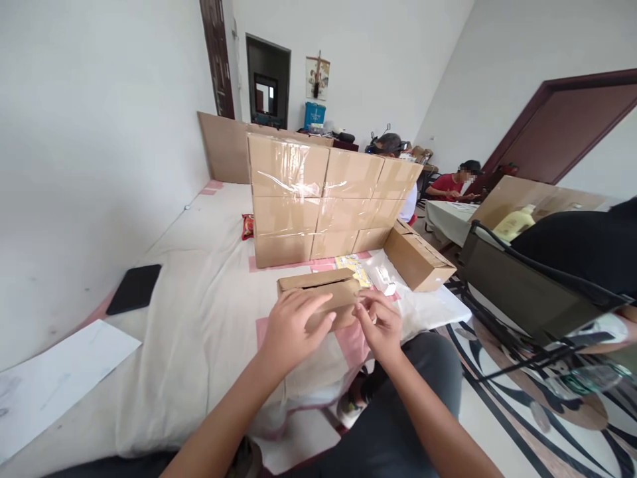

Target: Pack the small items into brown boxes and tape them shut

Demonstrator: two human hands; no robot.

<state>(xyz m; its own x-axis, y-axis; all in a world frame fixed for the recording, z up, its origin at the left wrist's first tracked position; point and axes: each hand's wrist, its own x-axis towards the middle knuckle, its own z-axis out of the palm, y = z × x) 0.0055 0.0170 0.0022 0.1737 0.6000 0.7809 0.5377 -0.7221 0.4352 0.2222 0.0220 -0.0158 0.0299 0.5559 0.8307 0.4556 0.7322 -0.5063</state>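
A small open cardboard box stands on the cloth-covered table right in front of me. My left hand lies over its near side, fingers curled against the cardboard. My right hand is at the box's right end, its fingers pinched together on the box's edge or on something small that I cannot make out. Just behind the box lie a yellow printed packet and clear plastic bags.
A wall of stacked sealed cartons stands behind, with an open carton to its right. A black tablet and a white sheet lie at the left. A dark chair stands at the right. Other people sit at the back.
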